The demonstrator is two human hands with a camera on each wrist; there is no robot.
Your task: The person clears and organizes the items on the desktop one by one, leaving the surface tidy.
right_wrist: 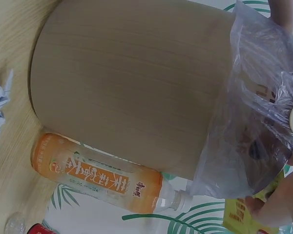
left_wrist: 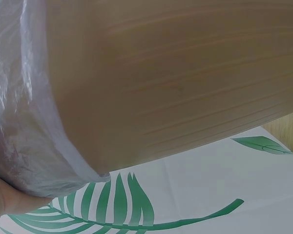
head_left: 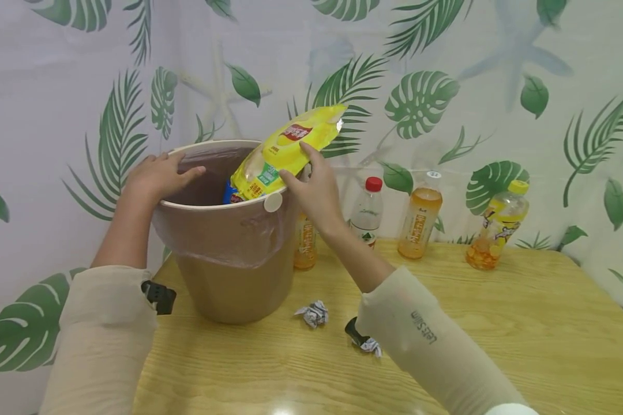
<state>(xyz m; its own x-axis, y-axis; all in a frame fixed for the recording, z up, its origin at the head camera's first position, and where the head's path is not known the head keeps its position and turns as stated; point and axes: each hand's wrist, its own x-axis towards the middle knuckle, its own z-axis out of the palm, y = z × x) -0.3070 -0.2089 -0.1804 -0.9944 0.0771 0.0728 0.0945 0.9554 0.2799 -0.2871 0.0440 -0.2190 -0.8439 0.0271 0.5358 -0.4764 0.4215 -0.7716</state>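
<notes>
1. Your snack bag [head_left: 285,147] is bright yellow, with a red logo and a green patch.
2. Your bin [head_left: 239,288] is plain brown with a cream rim; its liner [head_left: 223,236] is translucent, faintly purplish.
3. Your right sleeve [head_left: 446,357] is beige with dark lettering, your left sleeve [head_left: 101,328] beige.
4. You have a red-capped clear bottle [head_left: 368,210] and a yellow-capped bottle [head_left: 490,242] with orange contents.
5. Your table [head_left: 270,374] shows yellowish wood grain.
6. Your whitish backdrop [head_left: 280,40] bears green leaves and pale blue starfish.
</notes>
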